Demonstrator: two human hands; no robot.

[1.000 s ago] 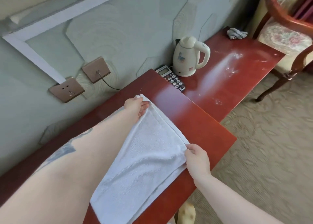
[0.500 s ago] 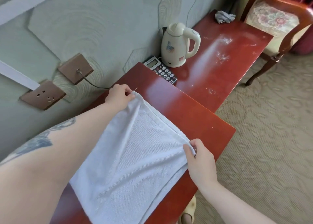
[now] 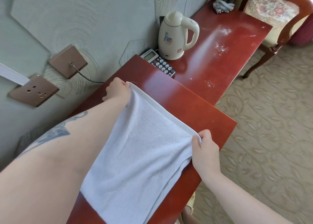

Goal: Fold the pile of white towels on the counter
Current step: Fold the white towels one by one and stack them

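A white towel lies stretched lengthwise on the raised red wooden counter. My left hand pinches its far corner near the wall. My right hand grips the other far corner at the counter's front edge. The far hem is lifted slightly off the wood between the two hands. My left forearm covers the towel's left side. No other towels are in view.
A cream electric kettle and a telephone keypad sit on the lower red shelf beyond the counter. A grey rag lies at the shelf's far end. A wooden chair stands at the right, on carpet. Wall sockets are at the left.
Both hands have lifted the towel's far edge slightly and pulled it taut, with their grips closed on the corners. The camera view has shifted a little.
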